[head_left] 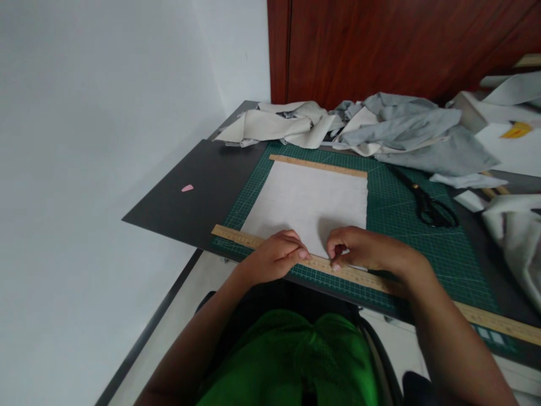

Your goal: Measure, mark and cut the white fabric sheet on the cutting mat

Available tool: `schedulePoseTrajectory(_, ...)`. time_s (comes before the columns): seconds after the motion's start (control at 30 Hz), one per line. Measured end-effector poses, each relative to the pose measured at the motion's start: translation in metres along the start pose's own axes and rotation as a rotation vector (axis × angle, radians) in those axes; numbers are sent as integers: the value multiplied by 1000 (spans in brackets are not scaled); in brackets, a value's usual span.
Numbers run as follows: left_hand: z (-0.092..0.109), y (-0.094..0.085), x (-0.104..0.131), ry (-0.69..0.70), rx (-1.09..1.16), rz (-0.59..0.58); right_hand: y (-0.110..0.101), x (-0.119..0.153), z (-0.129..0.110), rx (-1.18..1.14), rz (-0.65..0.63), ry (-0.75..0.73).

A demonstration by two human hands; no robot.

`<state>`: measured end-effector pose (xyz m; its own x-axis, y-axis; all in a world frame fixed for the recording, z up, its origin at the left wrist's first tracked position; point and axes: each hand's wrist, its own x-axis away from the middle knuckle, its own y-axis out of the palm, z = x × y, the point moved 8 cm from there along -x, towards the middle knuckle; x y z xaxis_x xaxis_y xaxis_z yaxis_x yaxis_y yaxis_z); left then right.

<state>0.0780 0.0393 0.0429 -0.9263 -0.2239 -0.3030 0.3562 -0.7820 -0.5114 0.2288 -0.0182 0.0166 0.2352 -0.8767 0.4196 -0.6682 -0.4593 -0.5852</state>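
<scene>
The long ruler (359,276) is lying along the counter's (177,192) near edge, left hand (276,256) and right hand (355,248) angling inward, grips narrow, contents indiscernible.

Dark table (203,175), green mat (426,254), crumpled cloth (406,127)

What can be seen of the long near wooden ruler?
The long ruler looks like pale wood, flat, with markings too small to read. It lies across the near part of the green mat, along the near edge of the white cloth, and runs out of the picture at right. The left hand and right hand cover parts and seem to touch it; the right forearm hides more.
</scene>
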Motion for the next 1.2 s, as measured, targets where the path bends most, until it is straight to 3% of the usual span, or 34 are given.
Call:
schedulePoseTrajectory(0.53, 5, 19, -3, 64, -331, -85, 0, 0, -1, -3, 10, -6)
schedulePoseTrajectory(0.8, 9, 21, 0, 93, -411, -81, -2, 2, -32, 152, 125, -189)
schedulePoseTrajectory(1.0, 8, 20, 0, 70, -395, -94, 24, 1, -63, 0, -11, -419)
schedulePoseTrajectory(1.2, 7, 19, 1, 61, -295, -110, 39, -3, -54, -87, -107, -340)
